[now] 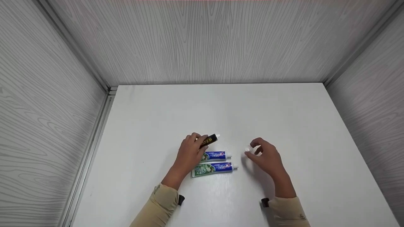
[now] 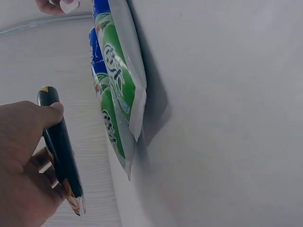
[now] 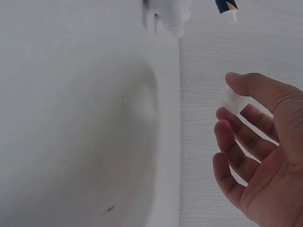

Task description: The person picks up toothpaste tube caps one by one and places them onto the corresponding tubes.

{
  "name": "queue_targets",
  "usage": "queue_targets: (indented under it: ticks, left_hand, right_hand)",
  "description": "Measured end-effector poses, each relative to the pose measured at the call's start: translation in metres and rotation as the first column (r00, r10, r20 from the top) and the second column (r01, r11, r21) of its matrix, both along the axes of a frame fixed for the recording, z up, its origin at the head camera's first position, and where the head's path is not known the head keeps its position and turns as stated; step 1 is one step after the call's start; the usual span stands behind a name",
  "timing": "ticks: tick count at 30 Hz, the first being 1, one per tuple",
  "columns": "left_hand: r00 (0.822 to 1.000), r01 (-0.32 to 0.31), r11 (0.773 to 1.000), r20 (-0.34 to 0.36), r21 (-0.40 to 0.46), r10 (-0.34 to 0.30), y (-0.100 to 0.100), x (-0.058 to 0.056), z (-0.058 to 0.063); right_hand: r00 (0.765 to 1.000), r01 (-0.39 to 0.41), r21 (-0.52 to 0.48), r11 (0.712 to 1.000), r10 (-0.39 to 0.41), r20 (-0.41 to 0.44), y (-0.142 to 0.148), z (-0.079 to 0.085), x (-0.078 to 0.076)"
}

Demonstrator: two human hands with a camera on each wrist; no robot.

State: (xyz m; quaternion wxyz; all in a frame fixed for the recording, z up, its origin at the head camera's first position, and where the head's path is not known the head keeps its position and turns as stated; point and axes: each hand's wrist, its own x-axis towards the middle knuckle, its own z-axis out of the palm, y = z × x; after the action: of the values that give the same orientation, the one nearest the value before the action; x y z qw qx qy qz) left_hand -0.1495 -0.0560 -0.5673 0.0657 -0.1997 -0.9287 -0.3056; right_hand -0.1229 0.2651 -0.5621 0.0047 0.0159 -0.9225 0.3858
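Note:
My left hand (image 1: 188,151) grips a black toothpaste tube (image 1: 209,140) with gold lettering, its bare white nozzle tilted up to the right. The left wrist view shows the thumb pressed on the dark tube (image 2: 59,142) and the fingers behind it. Between thumb and fingertips my right hand (image 1: 267,157) pinches a small white cap (image 3: 233,100), apart from the tube. Two blue-and-green toothpaste tubes lie side by side below the left hand: the nearer tube (image 1: 213,169) shows a thin nozzle, and the farther tube (image 1: 217,155) is partly covered by that hand.
Everything lies on a white table (image 1: 151,110). Wood-grain panels enclose it, with a back wall (image 1: 205,44), a left wall (image 1: 47,126) and a right wall (image 1: 372,78). Dark wrist devices show at both sleeves.

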Motion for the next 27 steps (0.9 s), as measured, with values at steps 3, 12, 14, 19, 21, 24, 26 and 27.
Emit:
queue_targets:
  ticks: [3,12,14,19,21,24,26,27]
  left_hand:
    - [0.998,0.053,0.999,-0.018,0.012,-0.053,0.003,0.006,0.004]
    - [0.974,0.224,0.974,0.024,0.034,-0.225,0.005,0.018,0.016]
    - [0.968,0.245,0.969,0.046,0.025,-0.246,0.004,0.019,0.02]
    - [0.962,0.268,0.963,0.053,-0.002,-0.268,0.005,0.021,0.023]
    - [0.962,0.271,0.963,0.048,-0.005,-0.27,0.005,0.021,0.023]
    - [0.959,0.28,0.96,0.045,-0.008,-0.279,0.007,0.022,0.023]
    - [0.957,0.288,0.958,0.049,-0.012,-0.287,0.008,0.023,0.023]
    - [0.955,0.293,0.956,0.05,-0.012,-0.292,0.009,0.024,0.023]
  right_hand:
    - [1.0,-0.003,-0.022,1.0,0.003,-0.01,-0.004,0.002,0.003]
    - [0.995,-0.077,-0.074,0.994,0.072,-0.076,-0.013,0.008,0.011]
    - [0.99,-0.109,-0.081,0.991,0.101,-0.102,-0.015,0.009,0.012]
    - [0.975,-0.158,-0.063,0.985,0.146,-0.168,-0.019,0.012,0.014]
    - [0.97,-0.169,-0.057,0.984,0.156,-0.186,-0.021,0.014,0.014]
    - [0.968,-0.175,-0.052,0.983,0.163,-0.191,-0.025,0.017,0.015]
    - [0.968,-0.176,-0.05,0.983,0.164,-0.188,-0.027,0.018,0.015]
    - [0.969,-0.176,-0.05,0.983,0.164,-0.185,-0.028,0.019,0.016]
